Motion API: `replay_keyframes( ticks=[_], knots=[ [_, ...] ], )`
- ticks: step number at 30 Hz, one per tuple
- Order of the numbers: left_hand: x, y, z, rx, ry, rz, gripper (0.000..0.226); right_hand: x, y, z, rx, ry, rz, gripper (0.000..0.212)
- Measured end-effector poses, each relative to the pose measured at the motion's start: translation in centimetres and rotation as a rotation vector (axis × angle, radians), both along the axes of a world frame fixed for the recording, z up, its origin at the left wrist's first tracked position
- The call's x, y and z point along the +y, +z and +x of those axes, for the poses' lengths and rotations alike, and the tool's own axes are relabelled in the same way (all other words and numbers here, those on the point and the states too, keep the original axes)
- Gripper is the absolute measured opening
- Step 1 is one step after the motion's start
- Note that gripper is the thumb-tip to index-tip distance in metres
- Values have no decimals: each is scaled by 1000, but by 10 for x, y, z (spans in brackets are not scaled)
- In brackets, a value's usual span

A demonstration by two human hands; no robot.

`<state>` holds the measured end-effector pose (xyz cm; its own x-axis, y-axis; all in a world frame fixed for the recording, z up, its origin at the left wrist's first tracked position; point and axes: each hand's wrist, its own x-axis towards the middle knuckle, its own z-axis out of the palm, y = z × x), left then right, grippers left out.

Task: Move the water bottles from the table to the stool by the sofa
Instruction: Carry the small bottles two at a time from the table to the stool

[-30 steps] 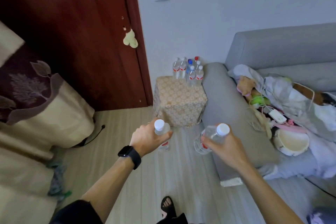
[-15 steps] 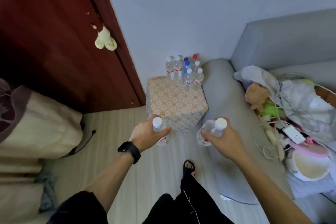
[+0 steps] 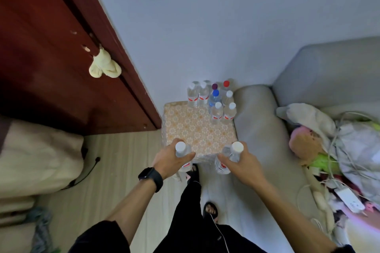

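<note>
Here the left hand (image 3: 171,160) grips one bottle (image 3: 181,150), the right hand (image 3: 241,165) another bottle (image 3: 232,153), near the stool (image 3: 197,131).

We see clear, glossy plastic in the water bottles (image 3: 213,101), matt floral-print cloth over the stool (image 3: 197,129), soft grey fabric on the sofa (image 3: 257,129), and a dark red wooden door (image 3: 51,57) with a slight sheen.

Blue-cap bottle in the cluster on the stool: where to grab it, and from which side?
Take the blue-cap bottle by its neck, just under the cap, coming straight down. It stands upright on the stool with its body hemmed in: white-capped bottles in front, a purple-capped bottle behind, others either side. Only the top looks free; a side grip would likely knock neighbours.
</note>
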<state>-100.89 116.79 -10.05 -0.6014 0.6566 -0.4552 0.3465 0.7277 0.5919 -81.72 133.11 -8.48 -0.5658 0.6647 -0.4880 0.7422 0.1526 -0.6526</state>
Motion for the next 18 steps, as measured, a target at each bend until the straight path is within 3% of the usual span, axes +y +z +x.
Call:
replay_keyframes(
  ticks=[15,18],
  knots=[
    [93,-106,-90,-301,279,-9,49,70,-96,-135,-110,11,-170,44],
    [102,-127,-96,-339,293,-48,54,81,-126,-144,-132,28,-206,53]
  ],
)
